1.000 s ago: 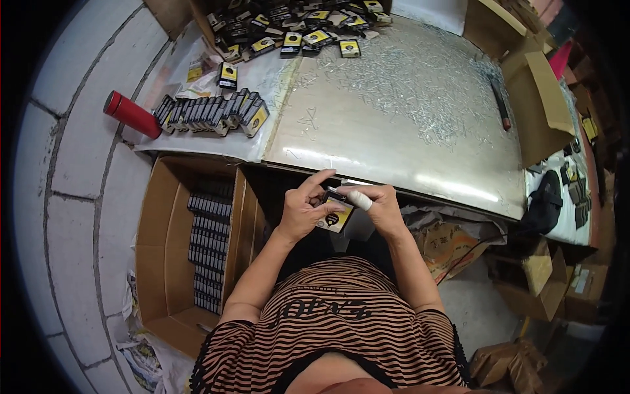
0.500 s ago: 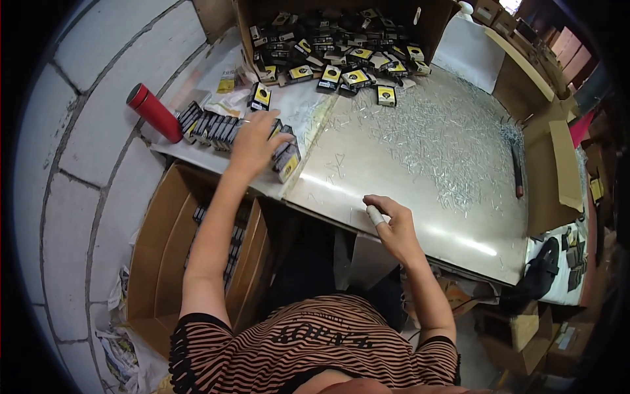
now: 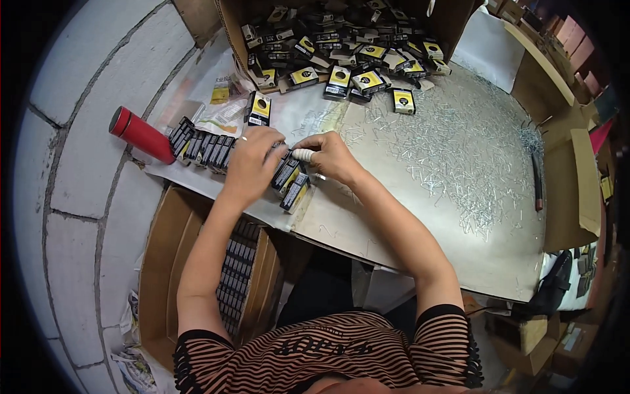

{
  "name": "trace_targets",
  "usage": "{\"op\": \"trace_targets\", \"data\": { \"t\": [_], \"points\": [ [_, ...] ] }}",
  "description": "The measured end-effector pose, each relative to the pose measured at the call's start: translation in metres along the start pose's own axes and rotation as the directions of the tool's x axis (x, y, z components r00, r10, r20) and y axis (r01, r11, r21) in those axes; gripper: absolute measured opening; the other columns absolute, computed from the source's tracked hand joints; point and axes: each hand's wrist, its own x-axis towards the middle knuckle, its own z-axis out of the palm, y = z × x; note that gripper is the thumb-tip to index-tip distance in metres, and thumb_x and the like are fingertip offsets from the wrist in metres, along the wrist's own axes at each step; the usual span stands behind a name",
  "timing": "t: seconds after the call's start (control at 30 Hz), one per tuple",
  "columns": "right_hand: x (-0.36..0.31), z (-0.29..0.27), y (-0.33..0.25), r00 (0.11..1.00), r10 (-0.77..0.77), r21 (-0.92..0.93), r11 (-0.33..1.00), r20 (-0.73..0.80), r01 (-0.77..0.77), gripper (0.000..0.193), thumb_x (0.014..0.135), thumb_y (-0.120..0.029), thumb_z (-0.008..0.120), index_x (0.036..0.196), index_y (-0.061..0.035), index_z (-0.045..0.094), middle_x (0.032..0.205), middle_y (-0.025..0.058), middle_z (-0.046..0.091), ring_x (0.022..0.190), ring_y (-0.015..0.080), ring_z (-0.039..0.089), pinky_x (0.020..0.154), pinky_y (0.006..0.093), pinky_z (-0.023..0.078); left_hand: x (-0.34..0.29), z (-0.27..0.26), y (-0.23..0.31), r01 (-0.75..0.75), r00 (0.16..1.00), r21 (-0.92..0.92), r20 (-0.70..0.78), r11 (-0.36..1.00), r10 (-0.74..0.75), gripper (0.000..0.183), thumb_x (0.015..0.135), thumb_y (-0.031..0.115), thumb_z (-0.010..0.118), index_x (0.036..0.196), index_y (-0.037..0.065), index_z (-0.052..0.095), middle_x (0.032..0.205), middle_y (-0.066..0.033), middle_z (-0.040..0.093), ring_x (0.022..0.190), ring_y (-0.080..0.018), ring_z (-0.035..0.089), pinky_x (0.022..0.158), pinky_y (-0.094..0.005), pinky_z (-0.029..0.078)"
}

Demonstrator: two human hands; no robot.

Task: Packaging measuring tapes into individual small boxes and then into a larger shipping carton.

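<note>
Small black-and-yellow boxes (image 3: 286, 176) stand packed in a row along the table's left side. My left hand (image 3: 252, 165) bends over the middle of this row, closed on a box that it partly hides; its fingertips are slightly blurred. From the right, my right hand (image 3: 333, 159) meets it at the row's right part, fingers pinched on the edge of a box. A white wrapping (image 3: 304, 155) covers one of its digits. One more small box (image 3: 259, 109) lies face up just beyond my left hand.
A large carton (image 3: 230, 33) at the back spills many similar boxes onto the table. Loose metal pieces (image 3: 462, 167) cover the right side. A red flask (image 3: 141, 134) lies tilted by the row's left end. Below left, an open carton (image 3: 161, 262) holds packed boxes.
My right hand has moved left and away from me, from the table's front edge to the row of boxes. My left hand stays over the row, its fingers now more bent.
</note>
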Motion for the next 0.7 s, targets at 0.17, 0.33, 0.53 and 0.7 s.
{"op": "trace_targets", "data": {
  "t": [0.17, 0.33, 0.53, 0.7],
  "points": [
    [0.008, 0.003, 0.001, 0.998, 0.047, 0.045, 0.998, 0.043, -0.049, 0.017, 0.087, -0.014, 0.072, 0.097, 0.0003, 0.072, 0.075, 0.0021, 0.067, 0.06, 0.0069, 0.056, 0.054, 0.0234, 0.047, -0.035, 0.018, -0.01, 0.062, 0.978, 0.097, 0.193, 0.993, -0.08, 0.038, 0.091, 0.017, 0.06, 0.125, 0.002, 0.055, 0.135, -0.0169, 0.052, 0.137, -0.0365, 0.035, 0.108, -0.044, 0.032],
    [0.009, 0.005, -0.004, 0.998, 0.07, 0.08, 0.994, -0.003, -0.069, 0.02, 0.088, -0.013, 0.071, 0.099, 0.0027, 0.07, 0.075, 0.0014, 0.065, 0.059, 0.0065, 0.055, 0.053, 0.023, 0.047, -0.037, 0.021, -0.013, -0.02, 0.989, 0.162, 0.149, 0.987, -0.005, 0.038, 0.095, 0.027, 0.053, 0.125, 0.004, 0.053, 0.136, -0.0137, 0.05, 0.138, -0.0341, 0.033, 0.11, -0.0506, 0.025],
    [0.021, 0.017, 0.02, 0.989, -0.09, 0.049, 0.994, -0.118, 0.096, 0.025, 0.084, -0.013, 0.072, 0.101, 0.0054, 0.068, 0.083, 0.0107, 0.069, 0.074, 0.015, 0.062, 0.066, 0.0288, 0.051, -0.04, 0.026, -0.015, -0.024, 0.99, 0.201, 0.14, 0.979, -0.004, 0.039, 0.09, 0.017, 0.052, 0.127, 0.003, 0.049, 0.138, -0.0139, 0.047, 0.138, -0.0327, 0.033, 0.11, -0.0504, 0.024],
    [0.028, 0.017, 0.028, 0.989, -0.108, -0.219, 0.972, -0.096, 0.084, 0.024, 0.078, -0.012, 0.073, 0.097, 0.0032, 0.07, 0.082, 0.0144, 0.07, 0.074, 0.0189, 0.066, 0.069, 0.0315, 0.052, -0.039, 0.029, -0.016, -0.012, 0.99, 0.171, 0.141, 0.985, -0.013, 0.039, 0.086, 0.011, 0.049, 0.125, 0.002, 0.048, 0.139, -0.0141, 0.047, 0.138, -0.0327, 0.034, 0.11, -0.049, 0.024]
  ]
}}
